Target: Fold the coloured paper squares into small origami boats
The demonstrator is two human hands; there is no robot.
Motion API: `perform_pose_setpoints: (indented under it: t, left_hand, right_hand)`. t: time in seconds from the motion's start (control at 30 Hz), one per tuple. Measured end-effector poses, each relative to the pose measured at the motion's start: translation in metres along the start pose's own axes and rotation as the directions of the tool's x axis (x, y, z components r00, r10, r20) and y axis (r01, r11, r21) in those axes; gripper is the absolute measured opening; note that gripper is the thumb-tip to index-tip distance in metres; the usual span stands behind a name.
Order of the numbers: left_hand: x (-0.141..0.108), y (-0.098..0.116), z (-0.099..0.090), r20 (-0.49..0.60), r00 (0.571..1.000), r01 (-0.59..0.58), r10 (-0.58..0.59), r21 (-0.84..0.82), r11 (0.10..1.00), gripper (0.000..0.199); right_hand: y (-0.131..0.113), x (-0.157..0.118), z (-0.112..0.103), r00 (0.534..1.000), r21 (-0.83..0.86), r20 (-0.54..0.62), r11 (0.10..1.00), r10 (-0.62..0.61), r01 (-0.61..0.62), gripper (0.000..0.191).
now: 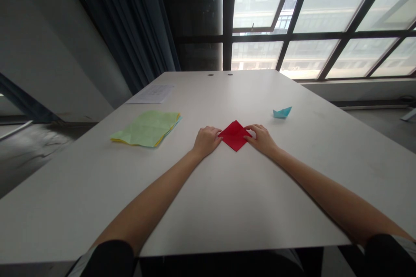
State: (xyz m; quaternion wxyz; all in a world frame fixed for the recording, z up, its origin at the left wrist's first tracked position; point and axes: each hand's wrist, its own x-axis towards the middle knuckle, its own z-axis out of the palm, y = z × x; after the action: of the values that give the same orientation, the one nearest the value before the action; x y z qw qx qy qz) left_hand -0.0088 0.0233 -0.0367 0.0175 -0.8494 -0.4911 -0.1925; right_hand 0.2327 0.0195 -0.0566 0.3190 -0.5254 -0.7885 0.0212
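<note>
A red paper (235,136), folded into a diamond shape, lies near the middle of the white table. Its left corner is pinched between the thumb and fingers of my left hand (207,140). At the right corner, my right hand (262,139) grips the same paper between thumb and fingers. The top point of the diamond shows more than one layer. Both hands rest low at the table surface, one on each side of the paper.
Green and yellow sheets (147,128) lie stacked on the left. Behind them are white printed papers (152,93). A small blue folded paper boat (282,112) stands to the right. The white table (227,207) reaches toward the windows, with two round holes near its far edge.
</note>
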Motion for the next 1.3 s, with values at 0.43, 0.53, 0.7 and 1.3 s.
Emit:
perform_pose_setpoints:
  t: [0.43, 0.53, 0.7, 1.3]
  left_hand:
    - [0.0, -0.001, 0.002, -0.049, 0.998, -0.041, 0.041, 0.002, 0.999, 0.02]
    - [0.0, -0.002, 0.004, -0.074, 0.996, -0.048, 0.048, -0.002, 0.999, 0.029]
    - [0.0, -0.003, 0.005, -0.07, 0.993, -0.099, 0.097, -0.028, 0.995, 0.022]
    - [-0.005, 0.023, 0.003, 0.018, 0.948, -0.314, 0.317, -0.098, 0.944, 0.021]
  right_hand:
    - [-0.001, -0.001, 0.001, 0.998, 0.013, -0.036, 0.998, -0.053, 0.054, 0.021]
    - [-0.002, -0.001, 0.001, 0.996, 0.035, -0.039, 0.997, -0.074, 0.075, 0.015]
    - [-0.004, -0.002, 0.001, 0.99, 0.071, 0.023, 0.988, -0.136, 0.134, 0.013]
    - [-0.017, -0.004, -0.005, 0.968, 0.043, 0.111, 0.974, -0.226, 0.223, 0.016]
